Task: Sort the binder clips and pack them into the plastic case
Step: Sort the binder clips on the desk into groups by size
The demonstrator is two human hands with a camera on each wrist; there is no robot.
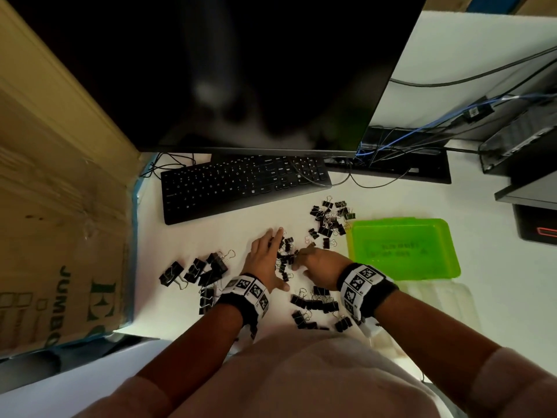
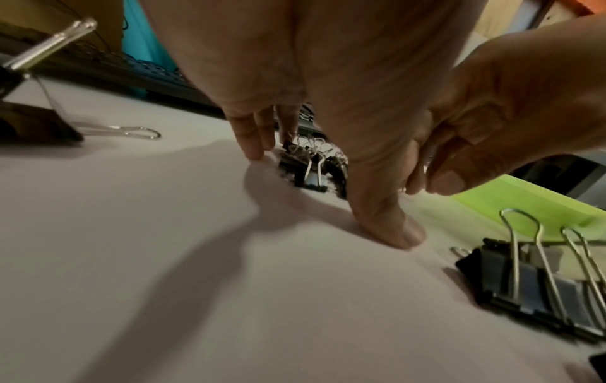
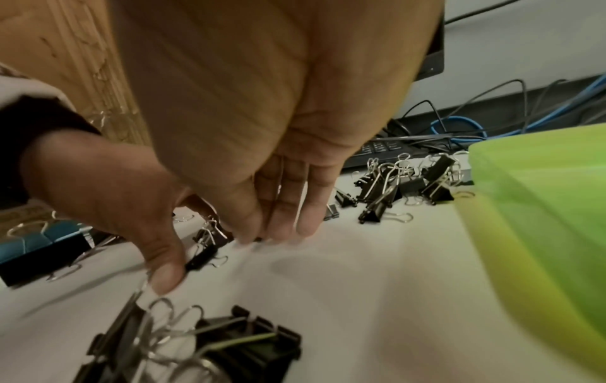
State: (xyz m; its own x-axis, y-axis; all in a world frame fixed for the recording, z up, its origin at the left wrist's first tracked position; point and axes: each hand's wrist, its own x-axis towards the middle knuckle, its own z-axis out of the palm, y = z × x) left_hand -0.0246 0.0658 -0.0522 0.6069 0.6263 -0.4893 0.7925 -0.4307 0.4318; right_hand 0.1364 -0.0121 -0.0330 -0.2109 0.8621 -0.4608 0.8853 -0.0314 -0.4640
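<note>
My left hand [image 1: 265, 257] lies spread on the tabletop [image 1: 235, 236] beside small binder clips [image 1: 285, 258]. My right hand [image 1: 319, 263] curls over them; what it pinches I cannot tell. The green plastic case [image 1: 404, 248] lies just right.

surface [image 1: 229, 236]: white, lit bright in the middle | monitor [image 1: 241, 70]: large, dark, at the back | keyboard [image 1: 241, 185]: black, just beneath the monitor | cardboard box [image 1: 60, 206]: tall, along the left edge, green print | cables [image 1: 422, 128]: black and blue, tangled at the back right | wall [image 1: 467, 40]: white, behind the cables
</note>
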